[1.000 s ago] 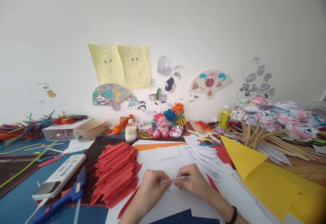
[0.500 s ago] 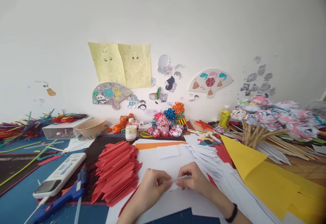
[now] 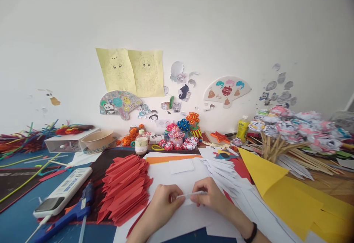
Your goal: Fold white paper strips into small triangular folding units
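A narrow folded strip of white paper (image 3: 188, 195) is pinched between both hands above white sheets (image 3: 163, 178). My left hand (image 3: 166, 202) grips its left end between thumb and curled fingers. At its right end, my right hand (image 3: 207, 195) pinches it the same way, a black band round the wrist. Left of my hands lies a heap of folded red paper pieces (image 3: 125, 187). Folded white paper pieces (image 3: 222, 171) fan out beyond my right hand. One small folded white paper (image 3: 181, 166) rests on the sheets ahead of my hands.
A blue glue gun (image 3: 83, 206) and a white power strip (image 3: 65, 191) lie at the left. Yellow paper (image 3: 293, 198) covers the right. Behind stand a small bottle (image 3: 141, 143), paper flowers (image 3: 175, 132), a yellow bottle (image 3: 242, 128) and a bunch of rolled paper flowers (image 3: 290, 125).
The view has shifted slightly. Both hands still pinch the white strip, with the fingers barely moved.
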Action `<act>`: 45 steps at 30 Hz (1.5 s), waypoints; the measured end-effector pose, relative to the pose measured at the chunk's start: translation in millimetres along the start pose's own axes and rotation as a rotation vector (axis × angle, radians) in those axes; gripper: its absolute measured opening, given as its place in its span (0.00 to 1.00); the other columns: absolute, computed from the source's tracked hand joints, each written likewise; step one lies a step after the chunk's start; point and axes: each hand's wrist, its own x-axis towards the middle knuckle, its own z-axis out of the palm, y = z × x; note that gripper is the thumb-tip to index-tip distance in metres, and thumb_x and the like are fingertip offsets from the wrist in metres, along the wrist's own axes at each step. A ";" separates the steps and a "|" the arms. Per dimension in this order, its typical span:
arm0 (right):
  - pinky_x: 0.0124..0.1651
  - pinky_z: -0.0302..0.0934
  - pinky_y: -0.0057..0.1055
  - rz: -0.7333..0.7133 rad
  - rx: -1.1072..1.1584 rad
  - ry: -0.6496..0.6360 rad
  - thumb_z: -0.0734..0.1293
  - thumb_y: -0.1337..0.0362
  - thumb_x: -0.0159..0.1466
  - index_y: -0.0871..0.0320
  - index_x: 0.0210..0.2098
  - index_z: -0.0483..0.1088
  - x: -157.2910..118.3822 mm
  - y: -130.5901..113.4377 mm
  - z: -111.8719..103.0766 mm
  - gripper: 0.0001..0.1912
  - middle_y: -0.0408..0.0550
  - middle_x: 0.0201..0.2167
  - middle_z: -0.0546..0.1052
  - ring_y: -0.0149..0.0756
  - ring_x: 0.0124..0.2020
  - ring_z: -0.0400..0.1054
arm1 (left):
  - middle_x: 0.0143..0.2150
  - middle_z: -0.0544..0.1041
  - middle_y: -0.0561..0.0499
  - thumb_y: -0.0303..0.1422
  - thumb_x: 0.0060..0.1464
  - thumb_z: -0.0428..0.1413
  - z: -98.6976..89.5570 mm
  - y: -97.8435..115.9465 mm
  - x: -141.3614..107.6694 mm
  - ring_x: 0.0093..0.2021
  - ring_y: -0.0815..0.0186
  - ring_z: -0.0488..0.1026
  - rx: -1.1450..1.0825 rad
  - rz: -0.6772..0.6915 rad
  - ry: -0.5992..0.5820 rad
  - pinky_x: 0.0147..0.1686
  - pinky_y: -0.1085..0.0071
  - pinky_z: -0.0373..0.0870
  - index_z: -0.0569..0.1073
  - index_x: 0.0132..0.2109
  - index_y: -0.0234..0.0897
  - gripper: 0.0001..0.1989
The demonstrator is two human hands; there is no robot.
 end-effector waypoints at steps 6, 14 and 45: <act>0.25 0.57 0.23 -0.004 -0.024 -0.042 0.68 0.60 0.55 0.63 0.28 0.77 0.3 -1.4 1.9 0.10 0.47 0.21 0.76 0.31 0.22 0.66 | 0.21 0.70 0.54 0.35 0.52 0.53 -0.2 2.4 -0.6 0.24 0.70 0.62 -0.037 -0.015 -0.016 0.26 0.75 0.57 0.77 0.30 0.34 0.11; 0.21 0.58 0.23 0.014 0.157 -0.060 0.70 0.52 0.55 0.65 0.26 0.76 2.2 4.2 -1.6 0.18 0.45 0.16 0.72 0.28 0.17 0.64 | 0.29 0.76 0.50 0.35 0.52 0.55 -14.6 9.7 -3.4 0.31 0.67 0.68 -0.218 0.006 -0.053 0.32 0.74 0.62 0.77 0.37 0.34 0.11; 0.18 0.55 0.21 0.018 0.212 -0.036 0.70 0.51 0.54 0.64 0.26 0.77 0.0 -3.7 8.7 0.19 0.43 0.15 0.69 0.25 0.16 0.60 | 0.23 0.72 0.52 0.41 0.51 0.57 3.1 5.3 -1.0 0.25 0.69 0.63 -0.174 -0.025 0.125 0.27 0.75 0.59 0.77 0.31 0.33 0.14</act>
